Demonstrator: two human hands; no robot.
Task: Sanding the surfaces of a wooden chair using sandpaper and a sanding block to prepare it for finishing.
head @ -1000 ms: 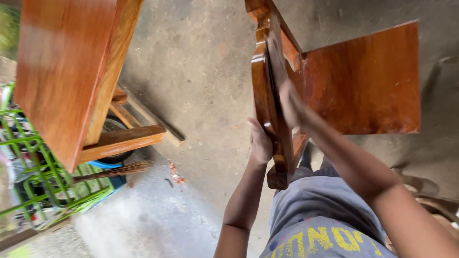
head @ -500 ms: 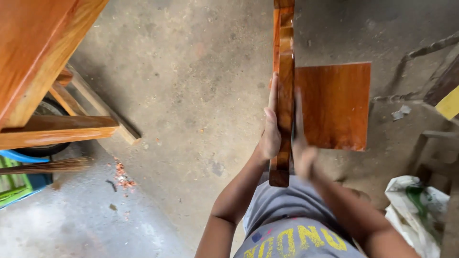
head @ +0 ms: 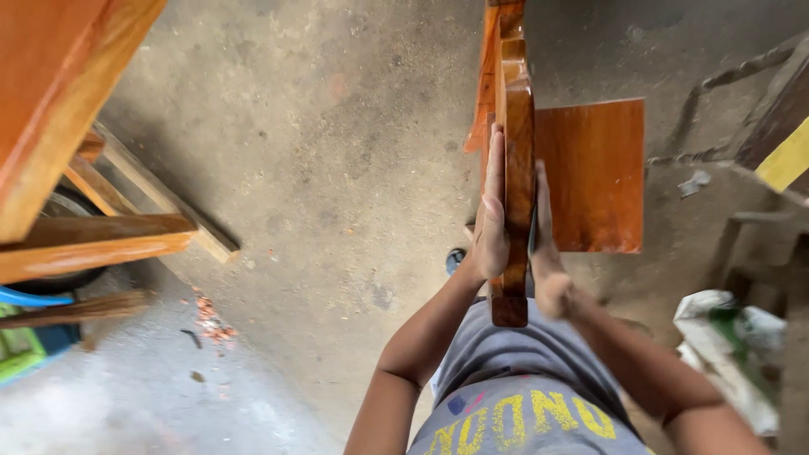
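Rough grey concrete floor [head: 337, 168], sawdust-speckled, under both hands. Left hand [head: 490, 219] and right hand [head: 543, 244] lie flat, fingers straight, pressed against opposite faces of a varnished curved wooden piece [head: 516, 143] held edge-up between them. It looks already glossy, reddish-brown and smooth; a flat square panel [head: 594, 173] joins it right of the hands. Orange wooden furniture [head: 50, 109] sits far left.

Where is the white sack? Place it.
In the head view, the white sack lies on the concrete floor at the lower right, right of the right hand and below the chair's flat panel.
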